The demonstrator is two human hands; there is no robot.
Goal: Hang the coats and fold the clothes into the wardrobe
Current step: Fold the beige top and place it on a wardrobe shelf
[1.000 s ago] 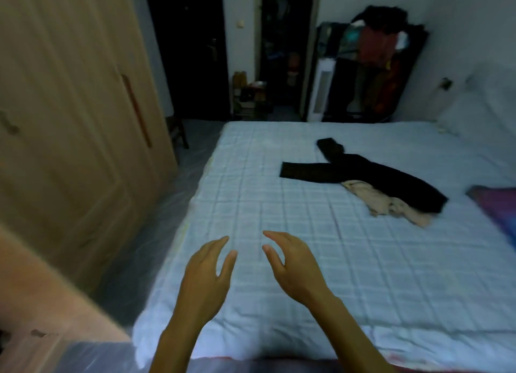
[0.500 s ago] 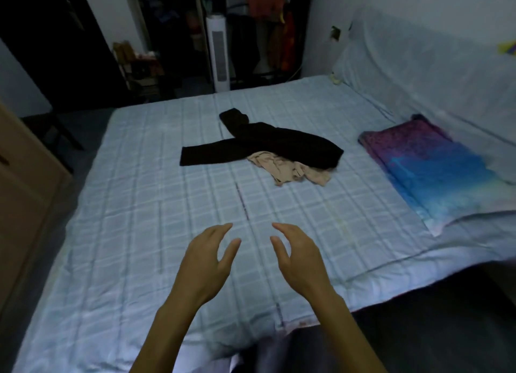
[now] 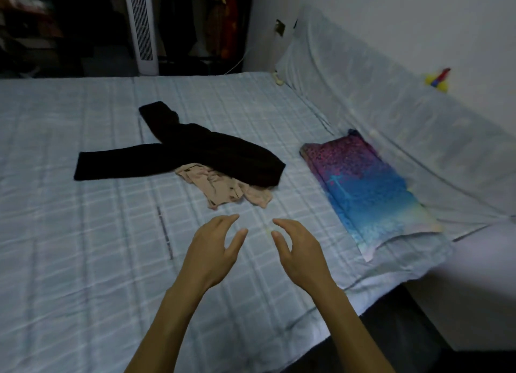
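at the left and middle of the frame i see the bed (image 3: 69, 261) under a pale checked cover. the black garment (image 3: 195, 153) lies spread out just above centre, one edge overlapping the crumpled beige garment (image 3: 223, 187). at lower centre my left hand (image 3: 213, 251) hovers with loosely curved fingers, holding nothing. just right of it my right hand (image 3: 300, 254) matches it, fingers relaxed and empty. both sit just below the beige garment, not touching it. at the right lies a purple and blue pillow (image 3: 365, 188).
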